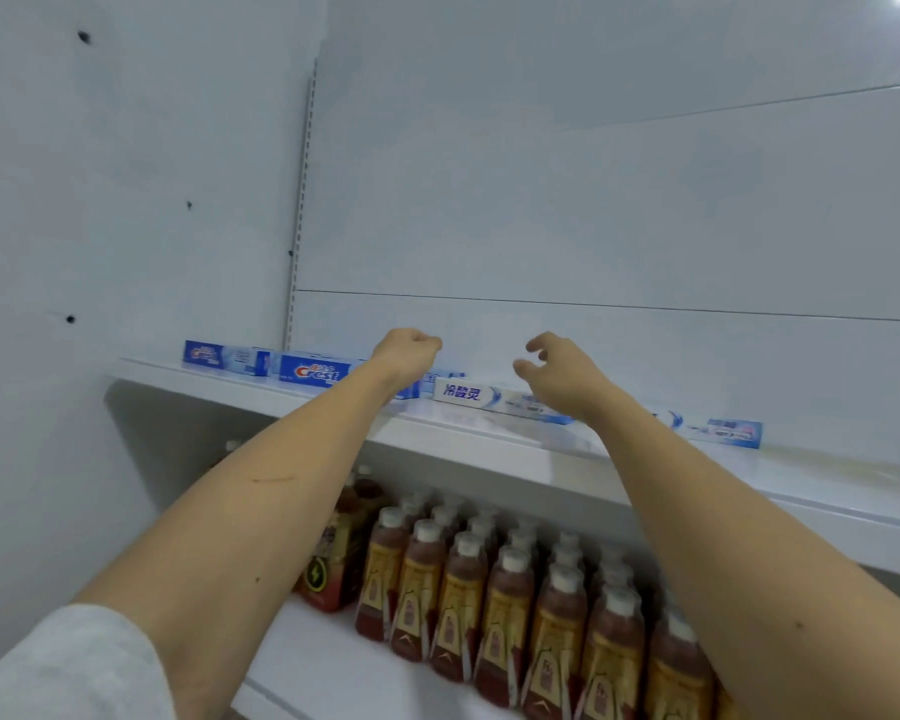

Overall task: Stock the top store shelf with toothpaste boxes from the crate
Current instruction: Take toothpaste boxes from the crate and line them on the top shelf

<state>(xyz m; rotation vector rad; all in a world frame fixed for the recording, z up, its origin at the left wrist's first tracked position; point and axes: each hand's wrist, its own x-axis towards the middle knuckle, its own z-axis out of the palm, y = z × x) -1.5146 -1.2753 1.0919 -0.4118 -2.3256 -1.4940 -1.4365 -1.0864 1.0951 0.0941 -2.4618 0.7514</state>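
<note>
The white top shelf carries 4 toothpaste boxes lying in a row along its back. Below the shelf stand rows of brown drink bottles. Above the shelf, the left hand is curled into a fist, holding nothing; the right hand hovers over the boxes, fingers loosely spread, holding nothing.

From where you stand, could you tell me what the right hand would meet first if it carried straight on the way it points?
Probably the white back panel behind the top shelf; the right hand hovers above the toothpaste boxes, though depth is unclear.
</note>
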